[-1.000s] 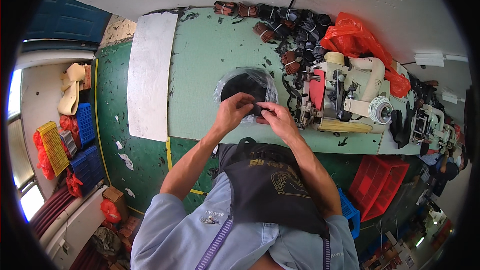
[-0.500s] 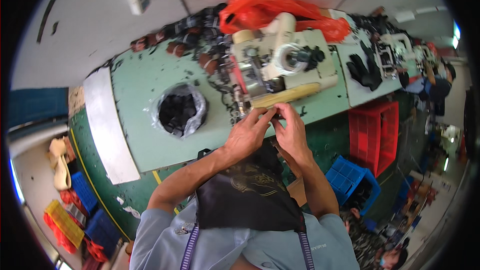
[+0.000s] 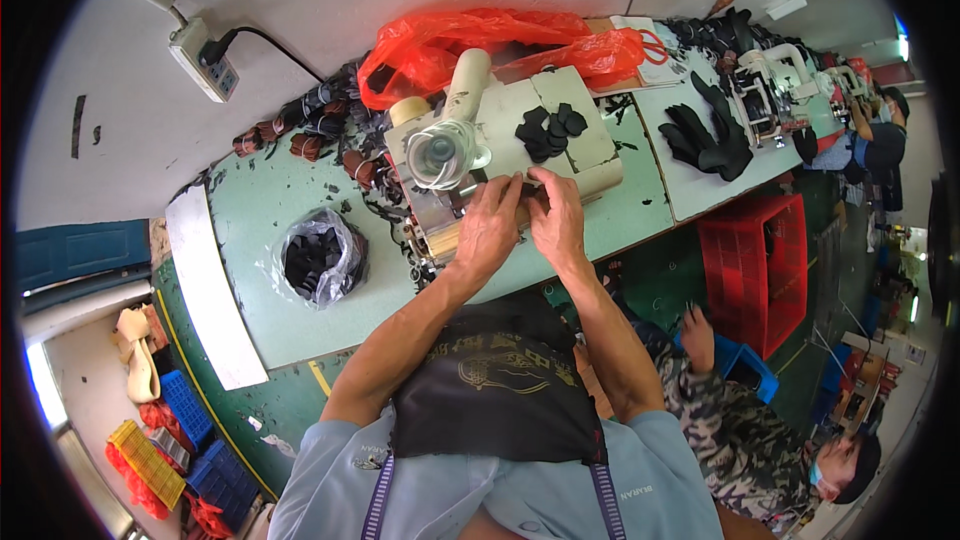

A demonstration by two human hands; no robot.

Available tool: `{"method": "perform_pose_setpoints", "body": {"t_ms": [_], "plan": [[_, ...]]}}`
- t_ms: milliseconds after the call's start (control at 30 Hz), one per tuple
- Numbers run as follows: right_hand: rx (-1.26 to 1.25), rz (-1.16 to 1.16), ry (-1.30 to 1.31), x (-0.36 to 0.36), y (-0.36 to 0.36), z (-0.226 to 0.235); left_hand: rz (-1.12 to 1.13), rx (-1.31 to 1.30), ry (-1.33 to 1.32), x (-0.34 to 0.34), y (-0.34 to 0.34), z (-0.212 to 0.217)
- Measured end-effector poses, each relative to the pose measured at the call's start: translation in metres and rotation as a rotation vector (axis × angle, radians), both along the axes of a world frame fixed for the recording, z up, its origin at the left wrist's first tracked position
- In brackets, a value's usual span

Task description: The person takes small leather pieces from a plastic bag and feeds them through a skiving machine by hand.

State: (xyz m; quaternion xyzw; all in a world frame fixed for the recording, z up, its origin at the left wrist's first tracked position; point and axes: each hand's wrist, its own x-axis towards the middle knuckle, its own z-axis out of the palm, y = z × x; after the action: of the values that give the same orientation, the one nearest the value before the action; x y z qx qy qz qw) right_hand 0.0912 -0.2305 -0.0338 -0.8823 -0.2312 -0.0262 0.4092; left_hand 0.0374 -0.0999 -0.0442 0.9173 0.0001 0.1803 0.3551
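Note:
My left hand (image 3: 489, 227) and my right hand (image 3: 557, 222) meet at the front of a cream bench machine (image 3: 505, 105). Between their fingertips is a small black piece (image 3: 533, 190), partly hidden by the fingers; both hands are closed in a pinch around it. Just left of my left hand, a round part wrapped in clear plastic (image 3: 443, 152) sits on the machine. On the machine's flat top, beyond my hands, lies a loose heap of black flat pieces (image 3: 548, 132). A yellowish strip (image 3: 440, 242) runs along the machine's front edge, beside my left wrist.
A clear bag of black pieces (image 3: 322, 258) stands on the green table (image 3: 270, 315). Tied bundles (image 3: 310, 145) and a red plastic bag (image 3: 540, 35) lie behind. Black gloves (image 3: 710, 140) are on the right. A red crate (image 3: 755, 270) and a person in camouflage (image 3: 745, 440) are nearby.
My hands have moved from the machine's front edge farther in over its working area. My view has shifted to the right, and the person in camouflage has come closer on the right.

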Motion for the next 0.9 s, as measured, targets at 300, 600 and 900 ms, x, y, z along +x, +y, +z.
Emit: {"method": "perform_pose_setpoints", "body": {"t_ms": [300, 600, 900], "plan": [[0.099, 0.019, 0.000, 0.007, 0.002, -0.001, 0.059, 0.001, -0.020, 0.010, -0.003, 0.003], [0.087, 0.097, -0.027, 0.012, -0.003, 0.003, 0.065, 0.061, 0.025, 0.012, -0.006, 0.001], [0.008, 0.143, -0.005, 0.011, -0.005, 0.013, 0.111, -0.002, -0.003, 0.007, -0.006, 0.010]]}}
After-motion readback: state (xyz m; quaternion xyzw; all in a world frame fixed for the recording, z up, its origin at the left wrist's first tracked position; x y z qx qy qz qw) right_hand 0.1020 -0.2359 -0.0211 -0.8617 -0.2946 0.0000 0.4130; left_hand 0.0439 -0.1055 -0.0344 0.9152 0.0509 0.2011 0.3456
